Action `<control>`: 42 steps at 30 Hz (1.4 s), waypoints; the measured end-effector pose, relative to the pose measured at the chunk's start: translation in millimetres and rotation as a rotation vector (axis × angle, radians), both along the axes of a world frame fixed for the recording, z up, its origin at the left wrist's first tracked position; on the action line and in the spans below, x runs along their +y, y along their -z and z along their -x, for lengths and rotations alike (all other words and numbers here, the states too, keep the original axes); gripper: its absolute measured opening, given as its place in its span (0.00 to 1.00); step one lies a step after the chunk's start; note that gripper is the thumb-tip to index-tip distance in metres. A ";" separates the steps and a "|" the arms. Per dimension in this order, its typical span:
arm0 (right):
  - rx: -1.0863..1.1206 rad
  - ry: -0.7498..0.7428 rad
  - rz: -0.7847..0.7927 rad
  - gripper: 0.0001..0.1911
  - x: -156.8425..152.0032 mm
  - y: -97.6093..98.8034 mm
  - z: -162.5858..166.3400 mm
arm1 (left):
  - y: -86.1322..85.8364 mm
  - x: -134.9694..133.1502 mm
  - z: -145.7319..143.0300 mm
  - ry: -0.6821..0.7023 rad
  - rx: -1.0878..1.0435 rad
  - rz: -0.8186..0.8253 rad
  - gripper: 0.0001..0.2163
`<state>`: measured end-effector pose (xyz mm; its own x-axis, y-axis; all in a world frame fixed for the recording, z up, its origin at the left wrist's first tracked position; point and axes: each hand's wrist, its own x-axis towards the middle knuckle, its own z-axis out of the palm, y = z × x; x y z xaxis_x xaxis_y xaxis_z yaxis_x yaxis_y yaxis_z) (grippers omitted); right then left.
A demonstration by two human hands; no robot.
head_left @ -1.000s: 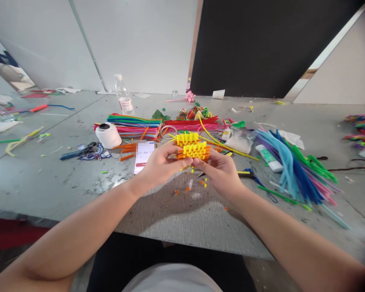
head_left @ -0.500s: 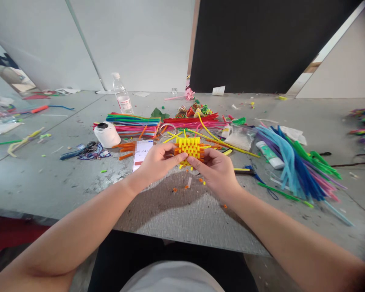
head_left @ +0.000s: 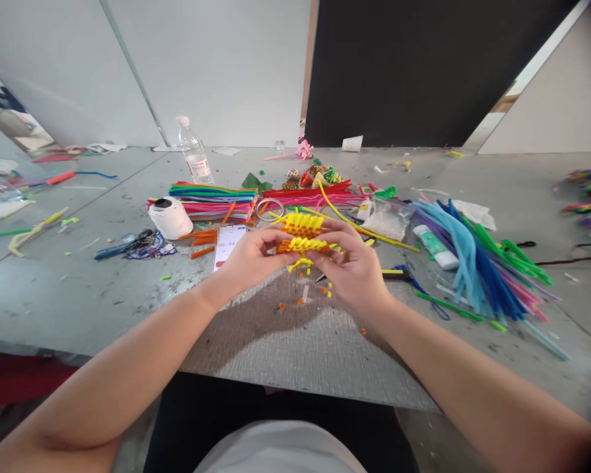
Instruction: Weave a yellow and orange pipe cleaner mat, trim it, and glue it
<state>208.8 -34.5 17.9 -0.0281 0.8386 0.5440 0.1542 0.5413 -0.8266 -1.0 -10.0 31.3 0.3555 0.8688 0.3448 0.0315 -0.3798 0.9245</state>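
I have the long grey table (head_left: 113,289) filling most of my view, with a black panel (head_left: 423,72) standing behind its far edge. On the right a loose fan of blue, purple and green stems (head_left: 450,240) spreads toward me, and beyond the hands a bundle of many-coloured stems (head_left: 211,192) lies crosswise. Both hands are closed in a pinch on one thing: the left hand (head_left: 251,256) has its left side, thumb low and near, fingers curled behind; the right hand (head_left: 354,263) has its right side, thumb at the lower edge and fingers reaching over the upper corner. Between them, above the table, I see the yellow-and-orange woven piece (head_left: 303,245), its middle exposed in the gap between the two grips. Its rows run side to side, hand to hand, the orange strands pointing left and right into the fingers; yellow ends stick up along the top, and a few hang below. Two bands show, one over the other; I cannot tell whether they are one folded sheet. Past the left hand stand a clear bottle (head_left: 197,161) and a white spool (head_left: 171,218), with a phone (head_left: 229,243) just beside that hand. Smallest are the orange scraps (head_left: 282,306) on the tabletop.
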 end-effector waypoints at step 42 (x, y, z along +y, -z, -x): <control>0.122 -0.376 0.338 0.12 -5.5 -24.5 -10.4 | -18.0 -26.9 -7.9 -0.055 -0.187 0.073 0.27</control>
